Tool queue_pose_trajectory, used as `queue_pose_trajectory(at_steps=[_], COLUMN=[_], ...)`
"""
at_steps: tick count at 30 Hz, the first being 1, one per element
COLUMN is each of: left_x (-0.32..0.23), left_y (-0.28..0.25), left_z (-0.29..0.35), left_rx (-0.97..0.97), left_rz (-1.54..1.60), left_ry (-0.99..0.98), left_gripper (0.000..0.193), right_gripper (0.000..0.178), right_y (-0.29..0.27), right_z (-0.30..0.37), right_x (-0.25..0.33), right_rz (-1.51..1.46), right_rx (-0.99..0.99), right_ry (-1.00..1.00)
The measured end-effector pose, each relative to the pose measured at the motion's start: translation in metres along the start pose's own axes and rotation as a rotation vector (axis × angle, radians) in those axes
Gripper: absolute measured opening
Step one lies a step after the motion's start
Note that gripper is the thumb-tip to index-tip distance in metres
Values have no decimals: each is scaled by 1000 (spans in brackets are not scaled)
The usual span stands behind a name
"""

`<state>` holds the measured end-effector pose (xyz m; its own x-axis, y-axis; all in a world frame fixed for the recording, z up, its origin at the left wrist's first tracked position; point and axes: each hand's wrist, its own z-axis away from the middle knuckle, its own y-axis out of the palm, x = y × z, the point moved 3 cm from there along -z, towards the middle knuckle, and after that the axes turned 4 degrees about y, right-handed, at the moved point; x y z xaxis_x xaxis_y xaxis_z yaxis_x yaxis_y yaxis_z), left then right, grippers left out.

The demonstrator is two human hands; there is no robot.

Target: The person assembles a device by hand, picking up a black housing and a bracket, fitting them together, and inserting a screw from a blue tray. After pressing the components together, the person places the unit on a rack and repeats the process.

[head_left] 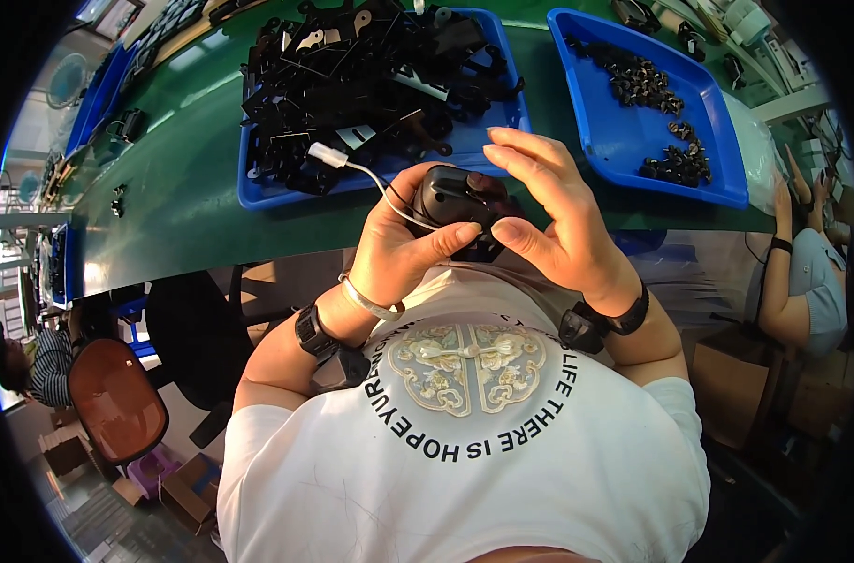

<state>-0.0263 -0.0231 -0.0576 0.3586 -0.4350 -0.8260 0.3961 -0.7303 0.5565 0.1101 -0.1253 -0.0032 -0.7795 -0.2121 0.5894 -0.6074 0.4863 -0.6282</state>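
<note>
One left hand is wrapped around one black rounded device, thumb on its near side, at the middle of the near edge of the green tabletop. One right hand stands with thumb and fingers spread apart at the device's right; whether its thumb touches is unclear. One white cable loops over the left hand to one white connector. Beyond are two blue trays: one past the middle of the near edge, heaped with black brackets too many to count, and one toward the right end, holding uncountable small dark fittings. Near the far right corner lie three black parts.
</note>
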Motion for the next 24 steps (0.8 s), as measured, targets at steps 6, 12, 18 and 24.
queue_pose_trajectory(at_steps=[6, 12, 18, 24], left_x=[0, 0, -6, -8], left_y=[-6, -9, -13, -13], left_z=[-2, -3, -3, -3], left_rx=[-40, -37, -89, -71], left_rz=[-110, -91, -115, -185], left_ry=[121, 147, 135, 163], left_gripper=[53, 53, 53, 51], right_gripper=[58, 62, 61, 59], right_y=[3, 13, 2, 10], right_z=[6, 0, -2, -8], right_x=[23, 20, 25, 21], right_rz=[145, 82, 66, 246], right_rx=[-7, 63, 48, 27], right_ry=[-85, -35, -100, -38])
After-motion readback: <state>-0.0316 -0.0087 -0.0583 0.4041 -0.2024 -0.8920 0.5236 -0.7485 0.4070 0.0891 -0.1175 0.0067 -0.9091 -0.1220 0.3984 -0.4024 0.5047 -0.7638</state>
